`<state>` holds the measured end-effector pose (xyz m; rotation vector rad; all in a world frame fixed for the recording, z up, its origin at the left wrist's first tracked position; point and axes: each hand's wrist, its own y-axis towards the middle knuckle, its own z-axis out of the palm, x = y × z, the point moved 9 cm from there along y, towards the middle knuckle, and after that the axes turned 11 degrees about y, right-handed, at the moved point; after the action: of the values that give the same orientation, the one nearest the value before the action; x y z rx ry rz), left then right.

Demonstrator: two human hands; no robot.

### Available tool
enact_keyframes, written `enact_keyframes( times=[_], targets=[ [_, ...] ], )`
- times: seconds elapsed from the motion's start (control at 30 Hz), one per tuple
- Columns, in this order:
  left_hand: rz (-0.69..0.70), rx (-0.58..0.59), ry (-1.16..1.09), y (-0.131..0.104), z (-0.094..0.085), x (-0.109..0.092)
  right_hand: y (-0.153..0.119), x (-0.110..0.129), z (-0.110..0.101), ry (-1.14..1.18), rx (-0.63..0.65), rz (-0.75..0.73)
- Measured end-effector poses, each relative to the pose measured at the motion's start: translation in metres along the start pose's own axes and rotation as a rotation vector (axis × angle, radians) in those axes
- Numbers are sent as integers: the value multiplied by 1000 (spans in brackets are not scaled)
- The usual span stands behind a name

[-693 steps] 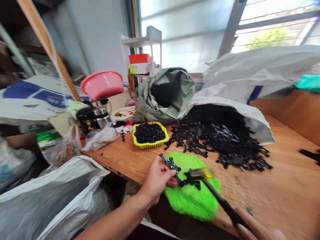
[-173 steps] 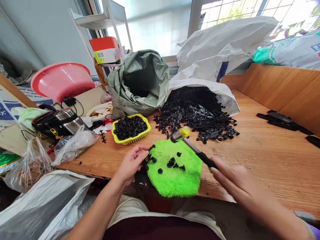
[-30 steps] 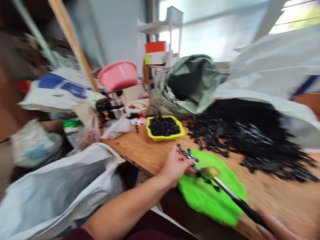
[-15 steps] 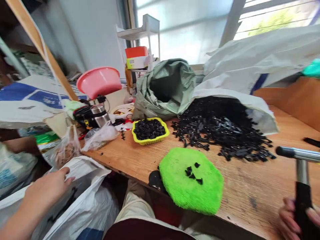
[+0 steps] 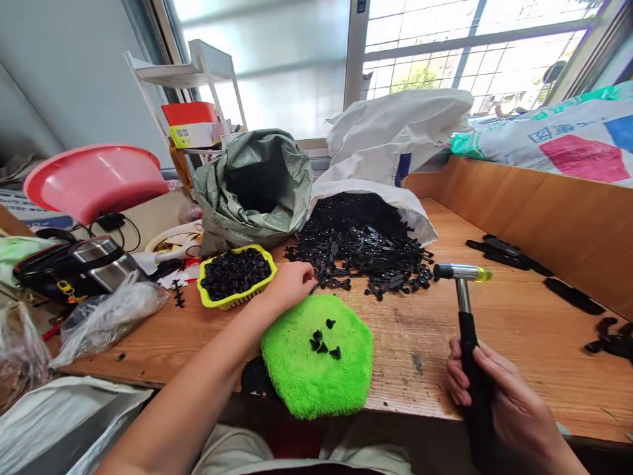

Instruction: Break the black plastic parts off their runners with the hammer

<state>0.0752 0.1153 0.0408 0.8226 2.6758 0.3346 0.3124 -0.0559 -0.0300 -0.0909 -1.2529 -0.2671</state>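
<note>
My right hand (image 5: 494, 389) is wrapped round the black handle of a hammer (image 5: 463, 303), whose metal head has a black end and a yellow end. My left hand (image 5: 295, 284), fingers curled, is at the left edge of a heap of black plastic parts (image 5: 366, 244) spilling from a white sack (image 5: 420, 221); whether it grips one is hidden. Below it lies a green fluffy pad (image 5: 316, 389) with several small black pieces (image 5: 321, 346) on top. Left of my hand stands a yellow basket (image 5: 232, 300) full of small black pieces.
A grey-green sack (image 5: 212, 218) gapes open behind the basket. At the left are a pink basin (image 5: 93, 178), a metal cup (image 5: 101, 260) and plastic bags (image 5: 113, 310). Black parts (image 5: 509, 254) lie along the wooden board (image 5: 534, 218) at the right.
My left hand has moved from above the white sack at the lower left to the black heap. The view has turned right, and the hammer is now fully in view.
</note>
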Motion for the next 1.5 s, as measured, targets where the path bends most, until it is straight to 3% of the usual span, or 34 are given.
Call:
enact_keyframes(
  times=[0.13, 0.27, 0.43, 0.6, 0.77, 0.93, 1.07, 1.2, 1.37, 1.5],
  targets=[
    [-1, 113, 107, 26, 34, -6, 1, -13, -4, 174, -8, 119],
    [-16, 102, 175, 25, 35, -4, 1, -21, -9, 252, -11, 174],
    [-115, -75, 175, -5, -2, 14, 2, -29, -13, 293, -18, 205],
    [-168, -324, 19, -71, -48, 41, 3, -36, -20, 281, -87, 244],
    [-52, -343, 204, -121, -67, 51, 4, -48, -38, 276, -210, 279],
    [37, -238, 234, -135, -43, 46, 6, -54, -38, 270, -189, 289],
    [-49, -164, 39, -133, -21, 41, 5, -47, -34, 236, -185, 269],
    [-165, -77, -103, -128, -14, 39, 3, -38, -29, 190, -180, 263],
    [-175, 87, -138, -124, -7, 36, 3, -29, -18, 200, -116, 211],
    [-161, 111, -45, -121, -5, 34, 2, -27, -11, 226, -44, 197]
  ],
)
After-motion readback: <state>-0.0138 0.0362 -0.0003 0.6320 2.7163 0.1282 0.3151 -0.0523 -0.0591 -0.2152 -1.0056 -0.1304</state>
